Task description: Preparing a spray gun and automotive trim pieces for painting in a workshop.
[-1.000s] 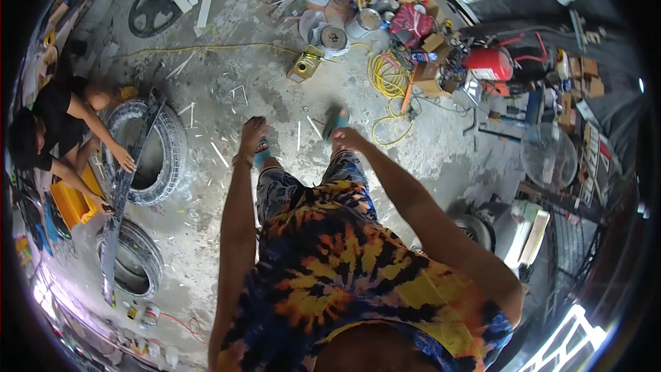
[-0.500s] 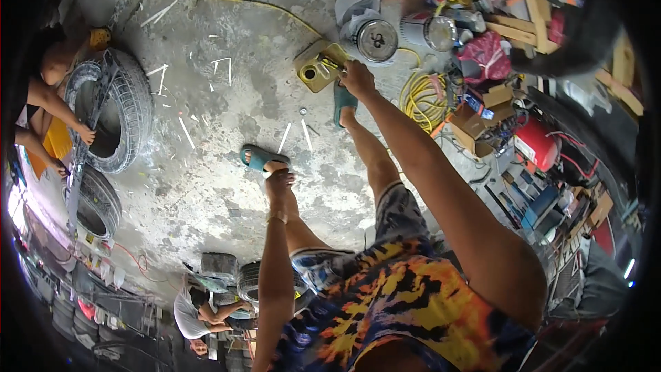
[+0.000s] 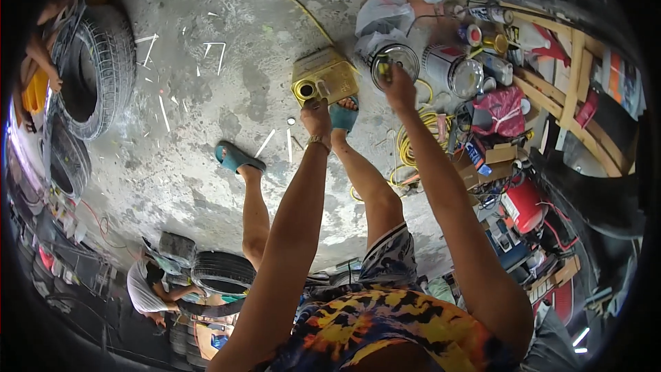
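A yellow square-sided can with a round opening stands on the floor by my right foot. My left hand is closed on its near edge, just below the opening. My right hand is closed round a small yellow-and-dark tool, whose exact kind is too blurred to tell. The tool is over the top of a round metal tin to the right of the can. From this angle I cannot tell whether the tool touches the tin.
Another metal tin and a coiled yellow hose lie to the right, near cardboard boxes and a red tank. White strips litter the concrete floor. At left, a co-worker's hands are by tyres; another person bends at lower left.
My right hand has moved right with the tool, from the yellow can to over the tin. My left hand has come from near my left foot onto the yellow can.
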Available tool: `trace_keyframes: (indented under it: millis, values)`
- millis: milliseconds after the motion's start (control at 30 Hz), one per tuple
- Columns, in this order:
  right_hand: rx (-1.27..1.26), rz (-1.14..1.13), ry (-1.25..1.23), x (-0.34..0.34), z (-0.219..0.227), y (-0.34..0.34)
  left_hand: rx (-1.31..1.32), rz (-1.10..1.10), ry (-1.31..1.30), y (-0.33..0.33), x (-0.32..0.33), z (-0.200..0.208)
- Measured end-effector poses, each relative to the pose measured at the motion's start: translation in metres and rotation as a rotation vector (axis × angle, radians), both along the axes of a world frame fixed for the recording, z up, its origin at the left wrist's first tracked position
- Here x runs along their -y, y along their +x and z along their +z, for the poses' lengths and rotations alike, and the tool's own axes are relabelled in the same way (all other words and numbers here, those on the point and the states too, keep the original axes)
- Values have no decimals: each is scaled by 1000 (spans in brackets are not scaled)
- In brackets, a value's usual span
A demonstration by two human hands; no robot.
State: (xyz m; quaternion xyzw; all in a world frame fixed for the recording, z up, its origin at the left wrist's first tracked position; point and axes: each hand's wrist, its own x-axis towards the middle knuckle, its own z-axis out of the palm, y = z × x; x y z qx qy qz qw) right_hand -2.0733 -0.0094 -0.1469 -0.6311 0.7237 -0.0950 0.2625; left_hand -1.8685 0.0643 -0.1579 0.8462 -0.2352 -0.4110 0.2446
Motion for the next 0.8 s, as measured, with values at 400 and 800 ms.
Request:
trace_keyframes:
  millis: [400, 800]
  values:
    - [-273, -67, 254, -11, -44, -56, -766, 334, -51, -22, 23, -28]
    - [178, 97, 600, -248, 138, -91, -743, 352, 28, 65, -48, 77]
